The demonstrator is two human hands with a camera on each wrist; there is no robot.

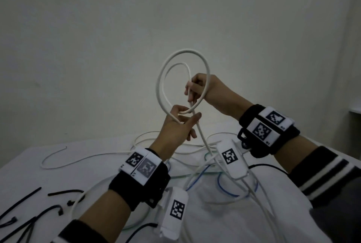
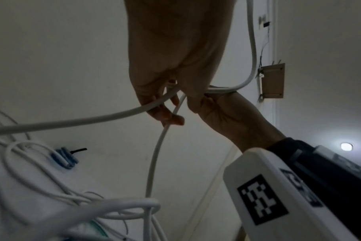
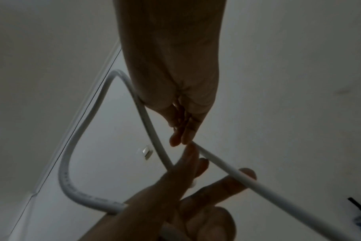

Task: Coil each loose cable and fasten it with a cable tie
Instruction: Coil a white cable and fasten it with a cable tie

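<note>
A white cable (image 1: 160,78) is raised above the table (image 1: 27,166) in two loops, and its tail (image 1: 205,141) drops to the pile below. My left hand (image 1: 187,116) grips the spot where the loops cross, fingers and thumb curled round the strands (image 2: 163,99). My right hand (image 1: 191,90) is just above and right of it and pinches a strand, while the outer loop runs over the back of that hand. In the right wrist view its fingertips (image 3: 181,138) meet the cable (image 3: 237,176) beside my left hand (image 3: 196,172). Black cable ties (image 1: 64,193) lie at the table's front left.
Loose white, blue (image 1: 226,192) and greenish cables are tangled on the table under my hands. A thin white cable (image 1: 58,166) trails to the left. A bundled blue cable (image 2: 64,158) lies further back. A plain wall stands behind, with a small box (image 2: 272,81) mounted on it.
</note>
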